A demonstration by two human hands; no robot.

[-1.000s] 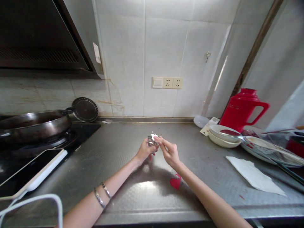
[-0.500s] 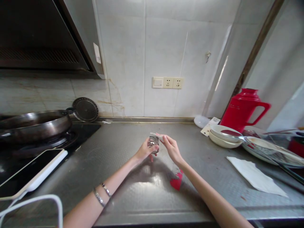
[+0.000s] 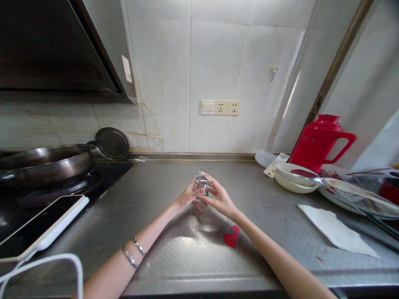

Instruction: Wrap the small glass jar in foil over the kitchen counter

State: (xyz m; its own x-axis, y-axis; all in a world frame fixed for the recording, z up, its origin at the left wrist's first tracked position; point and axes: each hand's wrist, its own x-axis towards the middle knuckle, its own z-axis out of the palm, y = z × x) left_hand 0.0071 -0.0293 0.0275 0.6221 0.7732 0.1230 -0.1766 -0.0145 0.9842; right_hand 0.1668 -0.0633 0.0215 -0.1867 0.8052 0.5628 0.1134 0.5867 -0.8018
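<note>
Above the steel counter [image 3: 174, 249], mid-air: small foil packet [image 3: 202, 185] pinched between both hands. Left hand [image 3: 186, 197] fingers closed on its left side, steadying it. Right hand [image 3: 220, 198] fingertips grip the right edge and top flap. Red scrap [image 3: 231, 237] lies on the counter below.

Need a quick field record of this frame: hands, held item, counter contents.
left hand: holds small foil packet from the left
right hand: fingers on the packet's right side and top
packet: silvery, crinkled, raised above the steel counter
under the forearms: red scrap on the counter
counter left: wok on stove, tablet with white cable
counter right: red jug, stacked white bowls, paper napkin
wall: switch and sockets
</note>
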